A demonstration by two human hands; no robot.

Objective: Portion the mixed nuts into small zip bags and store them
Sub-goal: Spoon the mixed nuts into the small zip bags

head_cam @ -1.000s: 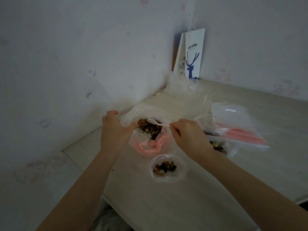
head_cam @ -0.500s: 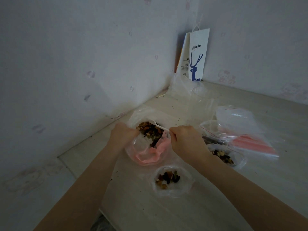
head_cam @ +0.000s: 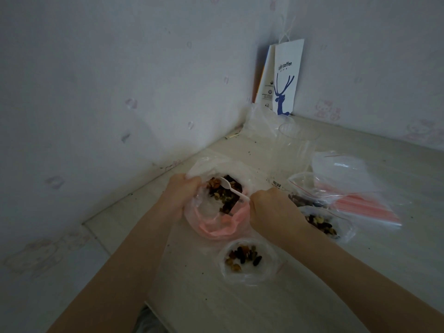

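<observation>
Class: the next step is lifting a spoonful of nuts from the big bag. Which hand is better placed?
Right. The right hand grips the spoon, its bowl in the nuts; the left hand holds the big bag open.

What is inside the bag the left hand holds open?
Mixed nuts and a white spoon, its handle gripped by the right hand. A pink fold of the bag hides anything beneath.

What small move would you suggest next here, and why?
Probably scoop a spoonful and lift it toward the small bag in front. The right hand holds the white spoon with its bowl on the nuts, the left hand holds the large bag open, and the small bag looks only part-filled.
</observation>
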